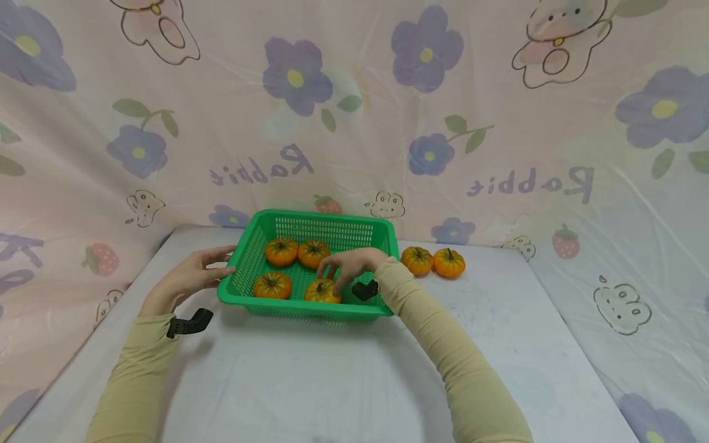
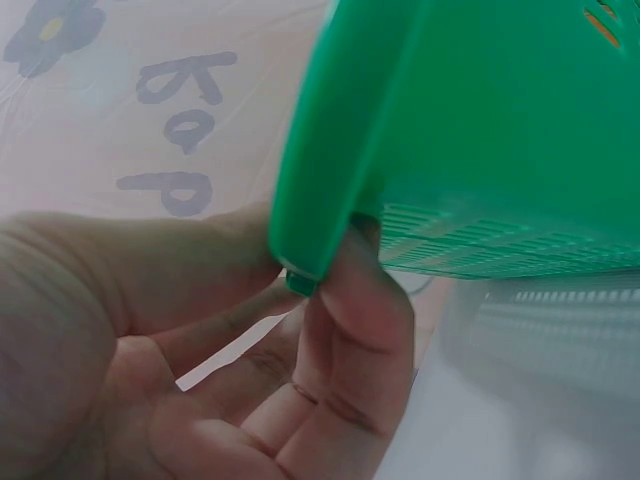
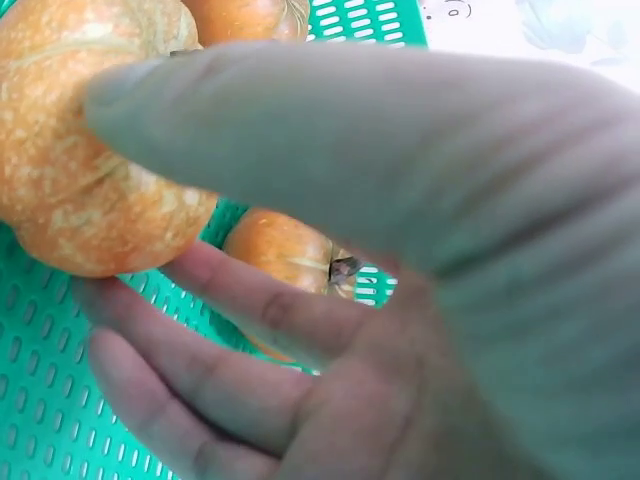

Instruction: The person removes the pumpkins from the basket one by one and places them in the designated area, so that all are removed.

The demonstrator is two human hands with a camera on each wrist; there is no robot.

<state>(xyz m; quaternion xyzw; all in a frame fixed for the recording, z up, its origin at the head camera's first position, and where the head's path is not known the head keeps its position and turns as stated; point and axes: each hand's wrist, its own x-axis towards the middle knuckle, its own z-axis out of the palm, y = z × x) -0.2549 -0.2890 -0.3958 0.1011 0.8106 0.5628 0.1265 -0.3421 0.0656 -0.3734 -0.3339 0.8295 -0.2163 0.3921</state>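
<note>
A green plastic basket (image 1: 301,307) with slotted walls stands on the table and has several small orange pumpkins in it. My left hand (image 1: 191,275) pinches the basket's left rim; in the left wrist view the rim (image 2: 325,170) sits between thumb and curled fingers. Inside the basket, near its front right, my right hand (image 1: 354,263) holds a pumpkin (image 3: 70,150). The thumb lies over that pumpkin and the fingertips are at its other side. Three other pumpkins are in the basket: one at front left (image 1: 272,286), one at back left (image 1: 281,251) and one at back middle (image 1: 313,253).
Two more pumpkins, one (image 1: 417,261) beside the other (image 1: 449,263), sit on the white table (image 1: 310,381) just right of the basket. A printed curtain (image 1: 354,135) with flowers and rabbits hangs behind and along the sides. Each wrist carries a black camera mount (image 1: 191,323).
</note>
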